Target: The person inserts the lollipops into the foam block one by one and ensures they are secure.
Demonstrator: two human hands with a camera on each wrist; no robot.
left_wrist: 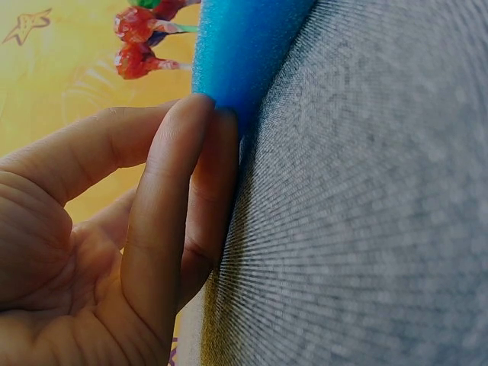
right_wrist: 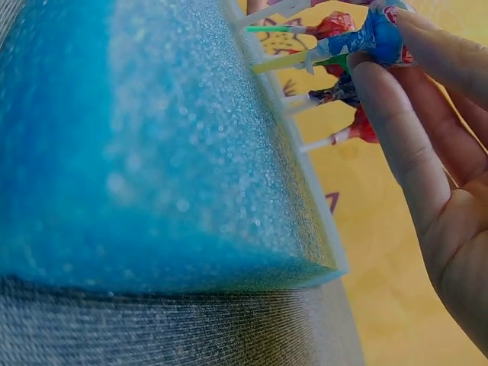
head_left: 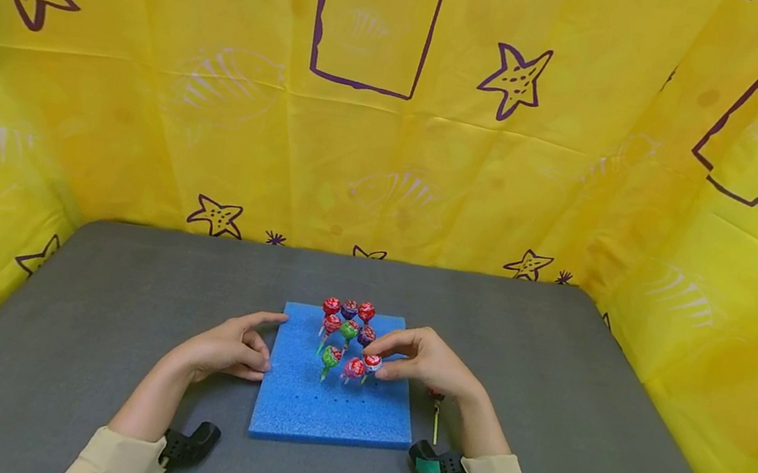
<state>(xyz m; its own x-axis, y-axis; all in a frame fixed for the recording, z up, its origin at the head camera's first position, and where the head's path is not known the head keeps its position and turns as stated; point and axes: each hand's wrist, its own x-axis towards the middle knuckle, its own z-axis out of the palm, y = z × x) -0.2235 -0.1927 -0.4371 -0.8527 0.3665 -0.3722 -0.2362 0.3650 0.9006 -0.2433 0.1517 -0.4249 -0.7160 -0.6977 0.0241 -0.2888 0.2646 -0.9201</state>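
A blue foam board (head_left: pixel 332 418) lies on the table with several wrapped lollipops standing in it by their sticks. My right hand (head_left: pixel 436 362) pinches the head of a blue-and-red lollipop (right_wrist: pixel 381 36) between thumb and fingertips. That lollipop's yellow stick meets the foam in the right wrist view. Beside it stands a pink lollipop (head_left: pixel 353 368), and to the left a green lollipop (head_left: pixel 331 357). Red lollipops (head_left: pixel 332 306) and dark purple ones stand farther back. My left hand (head_left: pixel 226 345) touches the board's left edge with its fingertips, fairly straight in the left wrist view.
Right of the board a loose lollipop (head_left: pixel 435 421) lies on the grey table (head_left: pixel 548 402), its head partly hidden by my right hand. Small holes dot the board's near part. A yellow patterned cloth (head_left: pixel 331 160) hangs behind and along both sides.
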